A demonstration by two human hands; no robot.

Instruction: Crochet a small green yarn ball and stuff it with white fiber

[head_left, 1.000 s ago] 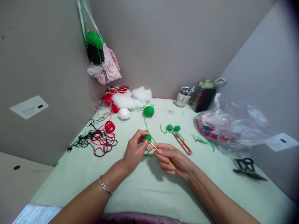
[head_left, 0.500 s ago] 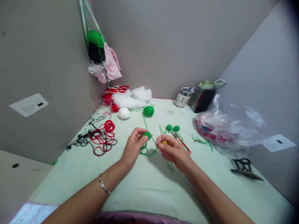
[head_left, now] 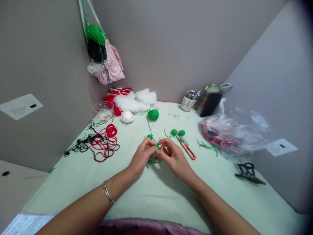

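My left hand (head_left: 141,156) pinches a small green crocheted piece (head_left: 156,147) between thumb and fingers. Close against it, my right hand (head_left: 176,160) is closed round a crochet hook (head_left: 167,150) with a yellow grip; its thin tip is hard to make out at the piece. Green yarn runs from my left fingers back to a green yarn ball (head_left: 153,114), and loose green loops (head_left: 154,160) lie beneath the hands. Right of them are two small green crocheted balls (head_left: 173,132) with yarn tails, beside orange-handled thread snips (head_left: 187,149).
Tangled black yarn (head_left: 83,145) and red yarn (head_left: 104,151) spread at left. White stuffing (head_left: 133,102), a white yarn ball (head_left: 127,117) and a clear tub (head_left: 104,112) stand behind. At right are a pen can (head_left: 188,102), a phone (head_left: 210,105), a plastic bag (head_left: 227,133) and a black stand (head_left: 249,173).
My right hand has moved left with the crochet hook, up to the green piece in my left hand. The view has shifted slightly, so the surroundings sit a little further left.
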